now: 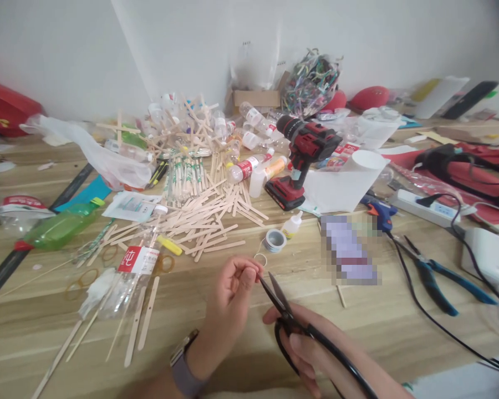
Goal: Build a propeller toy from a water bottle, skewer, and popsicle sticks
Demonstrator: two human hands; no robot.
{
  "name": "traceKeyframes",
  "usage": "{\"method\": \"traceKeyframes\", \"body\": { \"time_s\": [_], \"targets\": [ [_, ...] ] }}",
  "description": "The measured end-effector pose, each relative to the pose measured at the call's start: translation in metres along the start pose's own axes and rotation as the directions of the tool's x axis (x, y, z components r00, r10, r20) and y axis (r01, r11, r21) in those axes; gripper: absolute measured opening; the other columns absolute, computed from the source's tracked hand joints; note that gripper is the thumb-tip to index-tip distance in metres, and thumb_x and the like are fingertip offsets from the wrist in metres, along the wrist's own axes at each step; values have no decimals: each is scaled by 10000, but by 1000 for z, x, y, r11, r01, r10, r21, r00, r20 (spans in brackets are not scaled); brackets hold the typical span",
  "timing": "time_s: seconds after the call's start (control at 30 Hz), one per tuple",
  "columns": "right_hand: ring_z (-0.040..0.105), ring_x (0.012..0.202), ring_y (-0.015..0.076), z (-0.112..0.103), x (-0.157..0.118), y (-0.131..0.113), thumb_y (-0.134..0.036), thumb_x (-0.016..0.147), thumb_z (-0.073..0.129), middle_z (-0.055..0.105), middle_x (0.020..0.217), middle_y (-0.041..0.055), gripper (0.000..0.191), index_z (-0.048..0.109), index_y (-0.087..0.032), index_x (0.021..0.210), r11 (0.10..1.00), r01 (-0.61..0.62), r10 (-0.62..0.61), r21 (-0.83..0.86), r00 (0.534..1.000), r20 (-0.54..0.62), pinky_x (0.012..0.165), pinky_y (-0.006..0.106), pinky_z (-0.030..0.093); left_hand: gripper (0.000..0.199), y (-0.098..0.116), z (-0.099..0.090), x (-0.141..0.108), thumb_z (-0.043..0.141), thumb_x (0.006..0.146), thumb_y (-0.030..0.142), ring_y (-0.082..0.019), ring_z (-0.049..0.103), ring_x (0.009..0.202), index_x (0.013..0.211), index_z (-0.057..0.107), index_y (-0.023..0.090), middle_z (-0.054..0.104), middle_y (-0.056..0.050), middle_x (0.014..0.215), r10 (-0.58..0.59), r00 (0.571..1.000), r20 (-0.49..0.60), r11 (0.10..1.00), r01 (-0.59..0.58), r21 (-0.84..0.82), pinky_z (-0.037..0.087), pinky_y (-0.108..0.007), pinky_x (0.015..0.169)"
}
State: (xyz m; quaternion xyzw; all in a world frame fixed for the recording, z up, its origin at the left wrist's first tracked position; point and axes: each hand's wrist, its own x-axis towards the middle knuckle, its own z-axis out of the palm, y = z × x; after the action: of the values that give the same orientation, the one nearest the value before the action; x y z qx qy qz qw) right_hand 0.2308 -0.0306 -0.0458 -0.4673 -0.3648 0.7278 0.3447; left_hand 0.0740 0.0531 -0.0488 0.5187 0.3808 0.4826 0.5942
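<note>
Gripping black-handled metal scissors [289, 317], the right hand [310, 349] is angled, apparently so the 2 parted blades sit close to the left hand [233, 293], whose fingertips are pinched; anything between cannot be discerned. Beyond, a round grey roll [275, 247] is placed within reach.

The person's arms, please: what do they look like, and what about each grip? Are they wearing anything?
The left grip and the right grip are human hands with no gloves. The left arm wears a watch with a squarish, shiny-edged case and a greyish-purple band. The right arm shows no watch. No sleeves show on either one.
</note>
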Motion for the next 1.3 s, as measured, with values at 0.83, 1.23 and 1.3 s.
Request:
{"method": "traceKeyframes", "body": {
  "time_s": [0.83,1.23,1.3],
  "targets": [
    [450,529,94,11,7,10,-538,891,560,474,656,-39,472,536,-170,1186,990,115,-107,86,990,-96,458,203,415,189,-10,-4,-9,526,929,364,-179,613,781,903,640,216,672,-33,826,-68,998,18,935,58,349,458,-279,736],
    [422,497,121,-6,0,24,-634,786,619,481,633,-14,507,590,-213,1068,1000,15,-15,-4,981,-192,449,261,426,161,-5,13,-12,517,919,254,-182,646,813,888,663,194,717,-49,868,-95,986,140,911,29,410,458,-273,743],
    [395,473,108,-12,0,31,-623,818,592,480,614,-18,498,577,-204,1087,1000,13,-15,-8,987,-163,440,251,404,148,-3,14,-11,534,911,242,-184,648,829,889,670,188,721,-54,878,-74,986,147,902,3,432,459,-274,765]
  ]
}}
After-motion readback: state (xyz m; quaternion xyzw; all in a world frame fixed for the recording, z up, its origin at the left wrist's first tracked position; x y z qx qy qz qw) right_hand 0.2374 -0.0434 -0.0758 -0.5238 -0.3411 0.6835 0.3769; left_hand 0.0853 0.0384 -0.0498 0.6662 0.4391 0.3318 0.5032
